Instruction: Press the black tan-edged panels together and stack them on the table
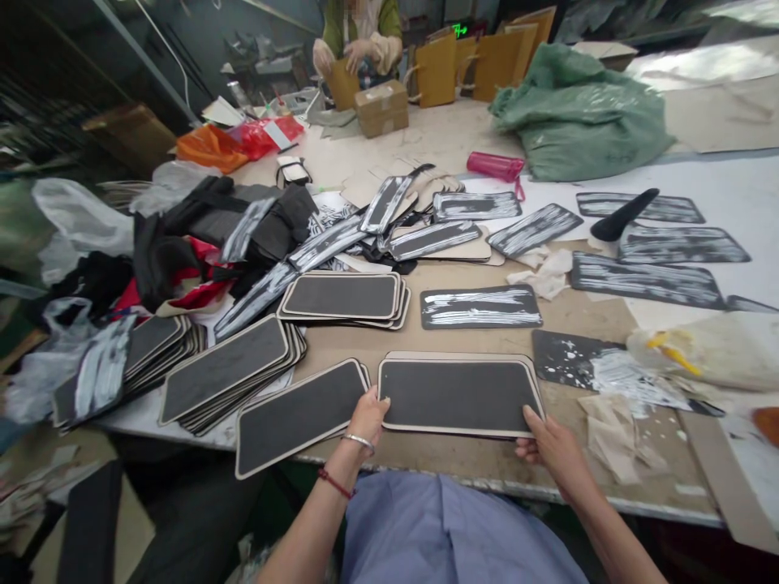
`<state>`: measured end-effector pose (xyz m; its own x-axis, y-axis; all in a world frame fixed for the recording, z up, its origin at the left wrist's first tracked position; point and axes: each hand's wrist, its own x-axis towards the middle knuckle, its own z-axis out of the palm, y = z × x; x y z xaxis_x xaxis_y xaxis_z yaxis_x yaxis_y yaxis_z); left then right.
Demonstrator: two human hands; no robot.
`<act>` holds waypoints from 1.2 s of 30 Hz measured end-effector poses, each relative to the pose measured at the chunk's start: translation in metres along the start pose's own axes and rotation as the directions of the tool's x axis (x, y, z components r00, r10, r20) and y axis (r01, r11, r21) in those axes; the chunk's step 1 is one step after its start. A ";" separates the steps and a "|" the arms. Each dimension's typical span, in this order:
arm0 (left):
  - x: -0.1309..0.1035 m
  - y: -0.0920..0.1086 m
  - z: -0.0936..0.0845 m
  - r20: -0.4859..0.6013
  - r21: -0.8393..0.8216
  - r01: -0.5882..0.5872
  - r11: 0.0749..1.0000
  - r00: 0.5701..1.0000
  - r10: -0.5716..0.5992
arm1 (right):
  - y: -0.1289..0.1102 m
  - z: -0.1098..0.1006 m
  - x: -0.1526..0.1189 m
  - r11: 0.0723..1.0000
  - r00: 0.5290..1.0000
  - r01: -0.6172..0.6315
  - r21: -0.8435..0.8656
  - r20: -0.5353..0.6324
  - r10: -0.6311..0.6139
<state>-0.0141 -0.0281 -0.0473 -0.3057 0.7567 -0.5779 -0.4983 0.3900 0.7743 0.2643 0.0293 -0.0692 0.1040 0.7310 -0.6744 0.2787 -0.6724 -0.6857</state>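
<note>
A dark rectangular panel with a beige border lies in front of me at the table's near edge, over at least one more like it. My left hand grips its left edge, thumb on top. At its lower right corner my right hand pinches the edge, thumb above and fingers below. Just left of it rests another bordered panel, tilted, partly behind my left hand. Beyond lies a short stack of bordered panels. A black strip smeared with white glue-like paste sits past the held panel.
Leftward are stacked panels and a heap of black fabric. Several paste-smeared strips spread right, near crumpled cloth. A green sack, pink pouch and cardboard box stand farther back. Across the table, a person's hands hold a brown piece.
</note>
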 end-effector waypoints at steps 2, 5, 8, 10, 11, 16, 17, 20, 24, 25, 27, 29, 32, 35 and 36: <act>-0.002 0.001 0.001 0.000 0.002 0.001 1.000 1.000 -0.001 | 0.000 0.000 0.000 1.000 1.000 0.007 -0.003 -0.008 -0.007; -0.003 0.003 0.004 0.000 0.005 0.009 1.000 1.000 -0.009 | 0.000 0.001 0.000 1.000 1.000 0.010 0.009 -0.019 -0.010; -0.004 0.004 0.006 -0.005 0.008 0.023 1.000 1.000 -0.023 | 0.002 0.001 0.003 1.000 1.000 0.004 0.019 -0.024 -0.003; -0.005 0.005 0.007 -0.012 0.013 0.040 0.999 0.999 -0.040 | 0.003 0.002 0.004 1.000 0.999 0.008 0.013 -0.032 -0.008; -0.006 0.005 0.007 -0.021 0.017 0.052 0.999 0.998 -0.052 | 0.004 0.002 0.005 1.000 0.999 0.012 0.008 -0.036 -0.012; -0.015 0.008 0.004 -0.095 0.063 0.208 0.976 0.975 -0.202 | 0.005 0.002 0.005 1.000 0.999 0.020 -0.020 -0.037 -0.021; -0.017 0.009 0.004 -0.111 0.075 0.244 0.967 0.966 -0.235 | 0.005 0.002 0.005 0.999 0.999 0.022 -0.023 -0.036 -0.023; -0.021 0.009 0.006 -0.152 0.091 0.268 0.959 0.956 -0.252 | 0.006 0.002 0.005 0.999 0.999 0.032 -0.029 -0.027 -0.033; -0.022 0.009 0.014 -0.189 0.094 0.229 0.969 0.959 -0.209 | 0.006 0.001 0.006 0.999 0.999 0.029 -0.034 -0.013 -0.029; -0.022 0.008 0.015 -0.198 0.096 0.224 0.970 0.959 -0.202 | 0.007 0.001 0.007 0.999 1.000 0.026 -0.036 -0.014 -0.026; -0.022 0.008 0.018 -0.214 0.102 0.214 0.972 0.959 -0.188 | 0.008 0.000 0.008 0.999 1.000 0.022 -0.039 -0.015 -0.023; -0.023 0.009 0.019 -0.227 0.109 0.203 0.973 0.958 -0.174 | 0.011 0.000 0.010 0.999 1.000 0.022 -0.043 -0.013 -0.023; -0.023 0.010 0.019 -0.227 0.114 0.196 0.974 0.960 -0.166 | 0.015 -0.001 0.013 0.999 1.000 0.021 -0.042 -0.009 -0.021; -0.024 0.009 0.018 -0.205 0.094 0.197 0.976 0.963 -0.174 | 0.016 0.000 0.012 0.999 0.999 0.038 -0.024 -0.012 -0.039; -0.025 0.009 0.017 -0.202 0.086 0.195 0.977 0.964 -0.174 | 0.015 0.000 0.011 0.999 0.999 0.050 -0.016 -0.011 -0.051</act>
<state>0.0032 -0.0342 -0.0218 -0.3713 0.5555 -0.7440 -0.4767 0.5736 0.6661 0.2697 0.0269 -0.0870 0.1003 0.7653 -0.6359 0.2989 -0.6327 -0.7144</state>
